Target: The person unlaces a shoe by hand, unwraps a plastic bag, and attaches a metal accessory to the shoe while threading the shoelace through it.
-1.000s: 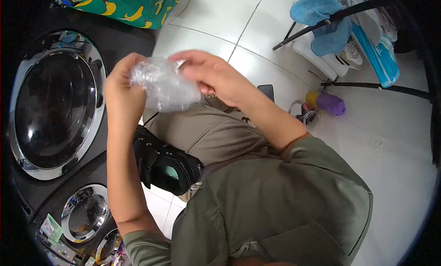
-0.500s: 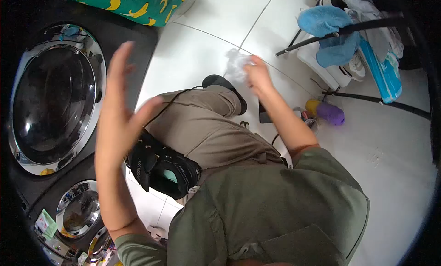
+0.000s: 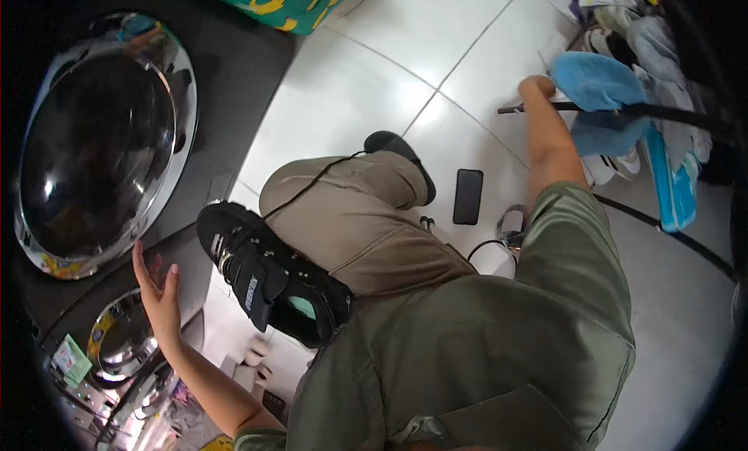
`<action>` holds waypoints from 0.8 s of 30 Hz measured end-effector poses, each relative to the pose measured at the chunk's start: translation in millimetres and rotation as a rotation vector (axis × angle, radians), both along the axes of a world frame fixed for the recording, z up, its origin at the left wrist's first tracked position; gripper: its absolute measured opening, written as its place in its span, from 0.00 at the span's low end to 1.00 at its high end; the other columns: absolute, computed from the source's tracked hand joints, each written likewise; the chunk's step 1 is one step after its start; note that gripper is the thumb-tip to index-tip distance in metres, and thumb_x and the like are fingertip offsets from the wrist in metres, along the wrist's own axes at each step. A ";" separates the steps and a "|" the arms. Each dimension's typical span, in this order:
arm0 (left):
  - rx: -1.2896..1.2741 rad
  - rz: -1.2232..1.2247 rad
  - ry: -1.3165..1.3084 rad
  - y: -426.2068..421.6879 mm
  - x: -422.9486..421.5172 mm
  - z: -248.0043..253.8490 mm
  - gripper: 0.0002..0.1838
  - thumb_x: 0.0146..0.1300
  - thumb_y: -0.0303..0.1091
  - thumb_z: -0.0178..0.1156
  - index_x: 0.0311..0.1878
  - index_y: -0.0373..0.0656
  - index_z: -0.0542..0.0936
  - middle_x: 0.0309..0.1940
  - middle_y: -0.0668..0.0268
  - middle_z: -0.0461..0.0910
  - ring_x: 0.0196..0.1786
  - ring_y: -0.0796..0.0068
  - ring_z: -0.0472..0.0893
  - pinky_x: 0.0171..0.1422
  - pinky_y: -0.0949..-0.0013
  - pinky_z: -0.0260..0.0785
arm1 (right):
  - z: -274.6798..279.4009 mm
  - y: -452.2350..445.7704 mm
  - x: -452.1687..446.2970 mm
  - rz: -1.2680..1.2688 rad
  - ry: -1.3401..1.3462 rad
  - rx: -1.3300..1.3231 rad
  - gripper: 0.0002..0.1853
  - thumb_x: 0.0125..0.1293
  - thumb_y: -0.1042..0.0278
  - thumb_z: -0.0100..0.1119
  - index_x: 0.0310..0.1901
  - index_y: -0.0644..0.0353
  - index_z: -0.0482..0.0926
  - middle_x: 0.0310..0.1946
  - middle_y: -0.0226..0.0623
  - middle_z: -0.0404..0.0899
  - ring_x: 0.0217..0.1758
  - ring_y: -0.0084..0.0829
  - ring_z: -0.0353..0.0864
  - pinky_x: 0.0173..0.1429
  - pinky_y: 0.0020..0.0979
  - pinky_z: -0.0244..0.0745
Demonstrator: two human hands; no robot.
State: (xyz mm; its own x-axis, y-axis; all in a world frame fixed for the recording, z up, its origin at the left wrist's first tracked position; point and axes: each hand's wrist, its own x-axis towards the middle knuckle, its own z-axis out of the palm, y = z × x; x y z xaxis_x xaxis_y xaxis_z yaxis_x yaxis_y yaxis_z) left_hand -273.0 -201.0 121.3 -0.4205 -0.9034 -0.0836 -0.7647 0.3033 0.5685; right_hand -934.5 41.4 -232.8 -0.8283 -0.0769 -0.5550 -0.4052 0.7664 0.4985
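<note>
My left hand [image 3: 160, 291] is raised at the lower left with its fingers apart and nothing in it, close to the dark front of the machines. My right hand [image 3: 538, 86] reaches to the upper right, beside a fuzzy blue item [image 3: 596, 81] on a black bar. Its fingers look curled, but what they hold, if anything, is hidden. A black shoe [image 3: 269, 279] with a strap, metal studs and a pale green insole rests on my lap. One dark lace [image 3: 312, 183] trails from it across my knee. Neither hand touches the shoe.
A front-loading machine with a round glass door [image 3: 101, 147] stands at left. A green banana-print bag [image 3: 288, 3] is at the top. On the white tiles lies a black phone [image 3: 467, 196]. The black rack bar [image 3: 670, 112] and a blue packet [image 3: 672, 182] are at right.
My right hand has moved right to the rack; the crumpled translucent piece it held no longer shows. My left hand has swung down and left. The phone and shoe are more exposed.
</note>
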 end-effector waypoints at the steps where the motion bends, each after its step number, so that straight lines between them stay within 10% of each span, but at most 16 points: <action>1: 0.016 0.031 -0.029 2.5 24.3 -4.0 0.36 0.61 0.25 0.59 0.71 0.45 0.55 0.71 0.59 0.53 0.68 0.63 0.62 0.68 0.63 0.58 | -50.4 23.8 -30.6 -0.011 -0.085 0.004 0.13 0.61 0.66 0.54 0.46 0.55 0.83 0.50 0.36 0.80 0.51 0.34 0.80 0.49 0.37 0.76; 6: 0.093 0.244 -0.160 32.0 98.8 -17.7 0.32 0.62 0.27 0.59 0.68 0.41 0.60 0.69 0.59 0.58 0.63 0.68 0.68 0.66 0.67 0.60 | -41.8 10.3 -25.5 0.096 -0.314 0.283 0.13 0.65 0.70 0.52 0.49 0.56 0.80 0.48 0.38 0.80 0.47 0.22 0.80 0.48 0.26 0.75; 9: 0.147 0.313 -0.104 49.9 100.3 -21.6 0.30 0.62 0.28 0.60 0.66 0.41 0.63 0.64 0.61 0.66 0.59 0.67 0.72 0.61 0.69 0.65 | -7.9 -5.6 -6.9 -0.302 -0.144 0.137 0.14 0.64 0.71 0.50 0.49 0.55 0.80 0.45 0.39 0.82 0.42 0.25 0.83 0.46 0.25 0.76; 12: 0.151 0.352 -0.092 59.8 99.9 -31.8 0.28 0.62 0.28 0.59 0.66 0.41 0.64 0.64 0.62 0.67 0.58 0.66 0.72 0.60 0.69 0.65 | 40.5 -22.2 29.4 0.314 0.059 -0.195 0.14 0.61 0.69 0.51 0.46 0.57 0.81 0.47 0.40 0.81 0.46 0.34 0.83 0.45 0.32 0.78; 15: 0.043 0.316 0.051 78.4 75.2 -44.5 0.27 0.63 0.28 0.57 0.66 0.42 0.65 0.64 0.61 0.67 0.58 0.66 0.73 0.59 0.69 0.66 | 54.3 -44.4 57.1 0.414 0.091 -0.572 0.15 0.56 0.66 0.52 0.45 0.57 0.80 0.45 0.44 0.81 0.48 0.45 0.81 0.47 0.44 0.77; 18: 0.073 0.337 0.314 119.5 33.6 -56.7 0.24 0.66 0.29 0.52 0.66 0.41 0.64 0.63 0.58 0.67 0.59 0.66 0.72 0.62 0.68 0.63 | 71.2 -66.8 87.8 0.424 -0.059 -0.903 0.12 0.56 0.63 0.54 0.40 0.58 0.80 0.39 0.41 0.83 0.44 0.39 0.82 0.46 0.36 0.75; 20: 0.082 0.265 0.549 151.5 13.5 -65.2 0.24 0.67 0.32 0.49 0.66 0.38 0.63 0.63 0.57 0.67 0.62 0.65 0.70 0.66 0.66 0.58 | 90.1 -66.1 118.6 0.090 -0.611 -1.280 0.11 0.57 0.65 0.58 0.39 0.59 0.80 0.33 0.32 0.81 0.38 0.25 0.78 0.45 0.26 0.71; 24: -0.096 0.179 0.632 190.3 -0.3 -79.3 0.31 0.62 0.37 0.55 0.67 0.37 0.60 0.67 0.54 0.60 0.69 0.61 0.61 0.72 0.62 0.51 | 225.8 -45.8 255.2 -0.064 -0.892 -1.619 0.08 0.60 0.70 0.58 0.41 0.61 0.79 0.33 0.26 0.77 0.39 0.18 0.72 0.48 0.21 0.66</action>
